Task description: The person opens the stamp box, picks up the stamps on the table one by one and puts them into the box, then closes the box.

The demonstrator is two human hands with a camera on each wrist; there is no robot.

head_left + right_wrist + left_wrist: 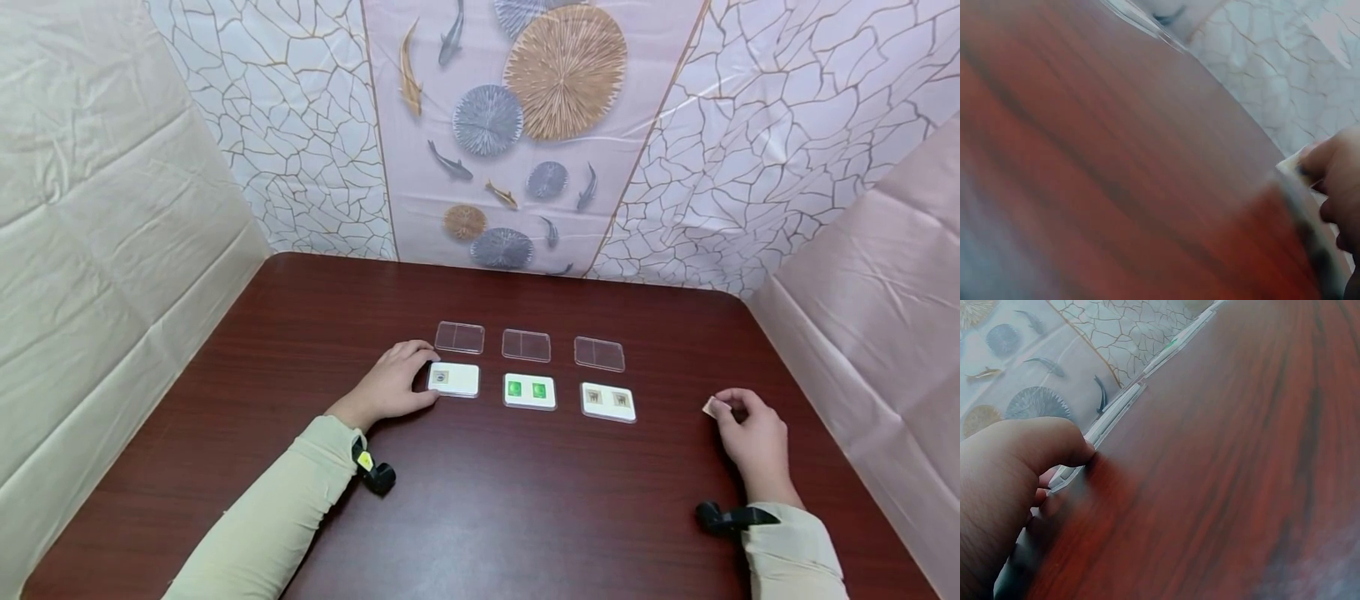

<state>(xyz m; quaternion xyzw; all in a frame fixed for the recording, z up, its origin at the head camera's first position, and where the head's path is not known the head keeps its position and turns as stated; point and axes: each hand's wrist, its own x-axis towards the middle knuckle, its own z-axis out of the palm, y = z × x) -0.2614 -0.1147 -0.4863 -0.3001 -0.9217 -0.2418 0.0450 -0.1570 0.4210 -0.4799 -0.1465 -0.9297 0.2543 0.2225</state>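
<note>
At the table's middle, my left hand (392, 382) holds the left edge of a shallow clear case with a white insert (463, 379), thumb at the near side and fingers at the far side. One small brown-grey picture piece (441, 377) lies in its left half. Beside it is a white-lined case (527, 390) bearing two green pieces, then another case (607, 402) bearing two brown pictured pieces. Off to the right, my right hand (756, 437) pinches a small pale square piece (708, 407) near the tabletop; the right wrist view shows its edge (1289, 163), its face mostly hidden.
Behind the cases lie three clear plastic lids, left (460, 337), middle (526, 344) and right (599, 353), in a row. The dark red wooden table (540, 508) has draped fabric (112, 200) along its sides and a patterned cloth (315, 125) at the back.
</note>
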